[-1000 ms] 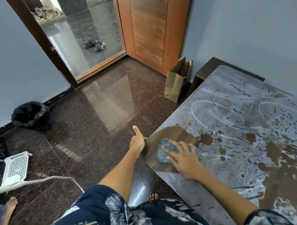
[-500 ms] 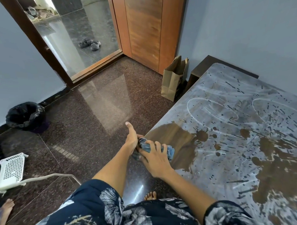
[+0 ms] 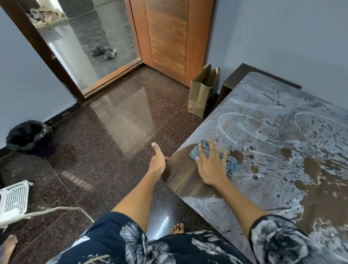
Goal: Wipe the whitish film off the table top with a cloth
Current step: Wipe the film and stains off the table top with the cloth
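Cloth [image 3: 230, 165] on table [image 3: 288, 147], paper bag [image 3: 203, 91] beside

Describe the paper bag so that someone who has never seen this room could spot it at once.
Start at the wooden door on the far wall. Just below its right edge, on the dark speckled floor, the brown paper bag stands upright, open at the top, beside the far corner of the film-covered table. It is the only tan paper thing on the floor.
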`<state>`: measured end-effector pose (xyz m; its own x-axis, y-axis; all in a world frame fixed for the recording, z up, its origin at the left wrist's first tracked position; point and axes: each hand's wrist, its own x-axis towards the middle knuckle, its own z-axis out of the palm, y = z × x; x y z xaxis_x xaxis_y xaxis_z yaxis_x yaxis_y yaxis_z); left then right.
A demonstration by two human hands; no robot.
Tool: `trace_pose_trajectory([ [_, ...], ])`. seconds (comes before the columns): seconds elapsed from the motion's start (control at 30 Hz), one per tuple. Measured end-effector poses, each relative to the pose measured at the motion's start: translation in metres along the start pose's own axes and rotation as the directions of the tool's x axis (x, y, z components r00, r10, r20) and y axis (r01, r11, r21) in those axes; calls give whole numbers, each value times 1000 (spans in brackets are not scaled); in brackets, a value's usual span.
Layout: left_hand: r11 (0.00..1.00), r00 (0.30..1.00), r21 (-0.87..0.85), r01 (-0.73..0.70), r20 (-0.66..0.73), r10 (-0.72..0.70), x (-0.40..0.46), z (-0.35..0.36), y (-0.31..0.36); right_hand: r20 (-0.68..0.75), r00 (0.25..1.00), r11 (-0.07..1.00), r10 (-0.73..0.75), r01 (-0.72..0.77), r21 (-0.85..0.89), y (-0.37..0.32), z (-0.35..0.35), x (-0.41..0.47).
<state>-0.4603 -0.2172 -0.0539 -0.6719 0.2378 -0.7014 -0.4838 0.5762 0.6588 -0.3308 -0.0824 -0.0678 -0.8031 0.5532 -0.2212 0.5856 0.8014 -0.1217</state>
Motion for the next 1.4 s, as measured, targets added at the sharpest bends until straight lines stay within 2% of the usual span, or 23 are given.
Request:
trace_pose_trajectory([
  [0.13, 999, 996, 30, -36, -77, 38, 2, 5, -6, 7, 965, 963, -261, 261, -67, -25, 20, -31],
  [0.27, 991, 986, 95, -99, -124, 110, 3, 12, -8, 47, 839, 831, -542, 543, -122, 1, 31, -77],
  [0.37, 977, 974, 136, -167, -128, 184, 3, 15, -12, 117, 758, 737, -641, 651, -180, 46, 28, -104],
  [0.4, 971, 971, 156, -182, -127, 202, 4, 17, -14, 135, 763, 737, -632, 646, -198, 63, 26, -106],
  [0.47, 960, 966, 196, -199, -128, 226, 4, 19, -13, 142, 853, 826, -502, 521, -213, 96, 18, -97],
  [0.53, 952, 959, 209, -225, -127, 255, 3, 21, -12, 68, 964, 950, -257, 265, -166, 114, 8, -74],
  [0.57, 947, 954, 212, -241, -126, 271, 2, 22, -12, 41, 993, 988, -112, 116, -107, 114, 3, -60],
  [0.63, 940, 949, 228, -256, -127, 289, -1, 24, -11, 56, 987, 988, 148, -150, 28, 98, -4, -35],
  [0.67, 935, 947, 242, -257, -127, 294, -3, 26, -11, 79, 973, 973, 217, -222, 62, 83, -7, -24],
  [0.73, 926, 946, 278, -254, -128, 298, -4, 28, -11, 98, 968, 965, 231, -241, 106, 52, -11, -14],
  [0.8, 918, 944, 304, -253, -130, 303, -4, 29, -12, 92, 986, 984, 139, -148, 98, 27, -9, -16],
  [0.9, 911, 941, 321, -260, -127, 313, -2, 31, -11, 86, 986, 989, -147, 143, 47, 6, 1, -44],
  [1.0, 907, 942, 320, -275, -98, 320, 0, 31, -7, 126, 869, 869, -478, 489, -76, 25, 19, -85],
  [1.07, 911, 944, 298, -285, -76, 320, 1, 30, -5, 158, 820, 815, -551, 569, -109, 58, 25, -101],
  [1.17, 914, 940, 266, -307, -62, 334, 5, 28, -5, 107, 905, 896, -412, 423, -133, 101, 14, -90],
  [1.27, 920, 938, 235, -314, -70, 338, 11, 26, -7, 44, 996, 996, -83, 85, -40, 117, 2, -50],
  [1.33, 930, 943, 203, -306, -73, 326, 13, 25, -8, 24, 990, 988, 137, -138, 73, 104, -5, -25],
  [1.4, 939, 948, 178, -293, -68, 309, 15, 25, -8, 31, 976, 968, 218, -220, 121, 72, -10, -10],
])
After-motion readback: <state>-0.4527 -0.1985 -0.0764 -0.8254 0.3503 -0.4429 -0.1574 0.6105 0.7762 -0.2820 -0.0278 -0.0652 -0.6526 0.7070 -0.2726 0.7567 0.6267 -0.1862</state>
